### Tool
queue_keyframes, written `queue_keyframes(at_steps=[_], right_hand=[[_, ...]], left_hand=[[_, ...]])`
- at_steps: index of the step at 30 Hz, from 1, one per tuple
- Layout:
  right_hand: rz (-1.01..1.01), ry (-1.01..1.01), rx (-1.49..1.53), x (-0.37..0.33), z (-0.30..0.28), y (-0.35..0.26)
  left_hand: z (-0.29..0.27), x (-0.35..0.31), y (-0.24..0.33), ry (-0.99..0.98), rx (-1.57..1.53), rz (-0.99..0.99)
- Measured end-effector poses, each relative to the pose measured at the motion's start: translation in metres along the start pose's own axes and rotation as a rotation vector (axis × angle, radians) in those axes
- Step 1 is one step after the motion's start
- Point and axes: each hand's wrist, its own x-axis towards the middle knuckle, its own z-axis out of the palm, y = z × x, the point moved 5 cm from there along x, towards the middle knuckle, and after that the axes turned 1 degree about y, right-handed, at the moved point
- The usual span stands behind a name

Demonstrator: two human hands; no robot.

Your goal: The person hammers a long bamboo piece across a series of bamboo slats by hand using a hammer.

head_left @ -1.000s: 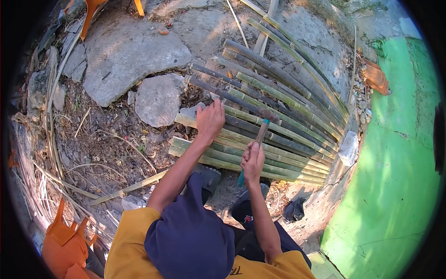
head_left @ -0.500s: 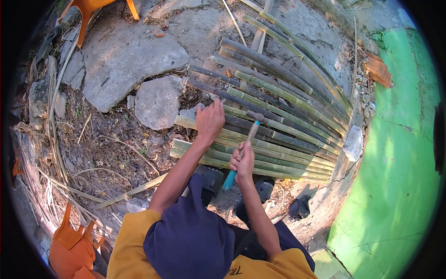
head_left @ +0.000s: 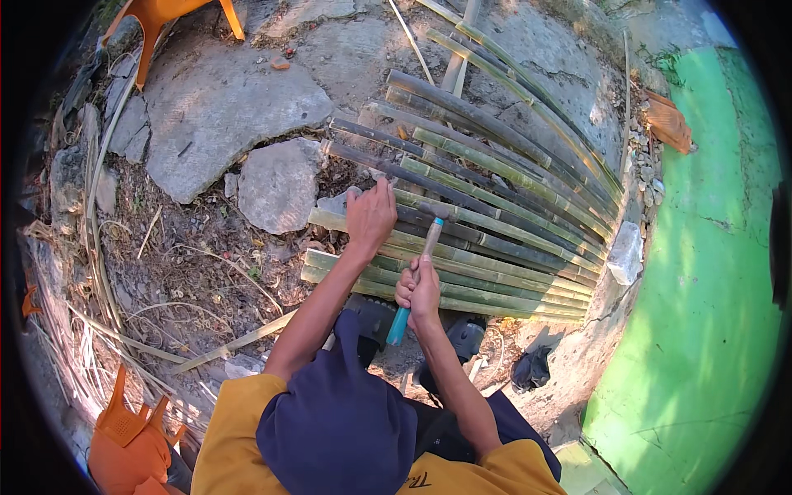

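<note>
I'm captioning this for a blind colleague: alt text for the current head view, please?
A person's right-hand grip holds a hammer over fanned bamboo strips; the left-hand grip is near the strips' left ends. Broken concrete lies left, a green surface right.

- An orange plastic chair is partly seen at the upper left.
- A broad, rough grey slab is noted on the ground; a smaller, rounded grey slab is found just beside it.
- A green-painted surface is observed along the right.
- A pale, angular stone block is located near its left edge.
- A crumpled black object, kind unclear, is recorded at the lower right.
</note>
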Motion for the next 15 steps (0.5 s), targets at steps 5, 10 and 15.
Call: queue_keyframes(at_steps=[5,10,15], right_hand=[[-0.087,0.085,0.062,0.006,0.0,-0.007],[-0.1,0.081,0.128,0.001,-0.005,-0.014],[0.01,0.004,0.016,0.005,0.009,-0.007]], left_hand=[[0.001,0.001,0.002,-0.028,-0.012,-0.007],[0.0,-0.001,0.001,0.002,-0.028,0.0],[0.001,0.0,0.002,-0.014,-0.009,-0.009]])
